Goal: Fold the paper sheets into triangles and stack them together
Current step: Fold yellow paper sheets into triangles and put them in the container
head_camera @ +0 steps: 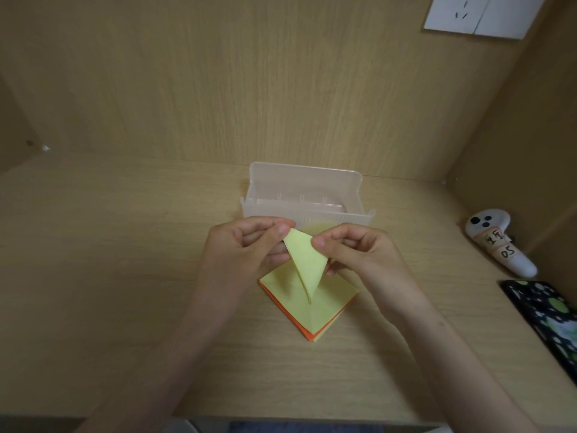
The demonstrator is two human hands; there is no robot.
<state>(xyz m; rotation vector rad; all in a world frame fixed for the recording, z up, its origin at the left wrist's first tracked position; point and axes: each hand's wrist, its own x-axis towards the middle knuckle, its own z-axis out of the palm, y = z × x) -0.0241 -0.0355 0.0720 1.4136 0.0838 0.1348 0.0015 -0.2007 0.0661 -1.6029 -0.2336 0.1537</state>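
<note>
- Behind your hands, an open clear plastic box (304, 195) stands on the wooden desk (109, 276). A white controller (499, 242) and a dark spotted case (543, 314) lie well apart to your right.
- Your left hand (240, 248) and right hand (362, 248) each pinch the yellow sheet (307, 257), which is half-folded and curling, above the paper stack (312, 320).
- The stack lies as a diamond, yellow on top with orange edges.
- The sheet's long axis runs from your fingertips down toward you, with its tip at the stack.
</note>
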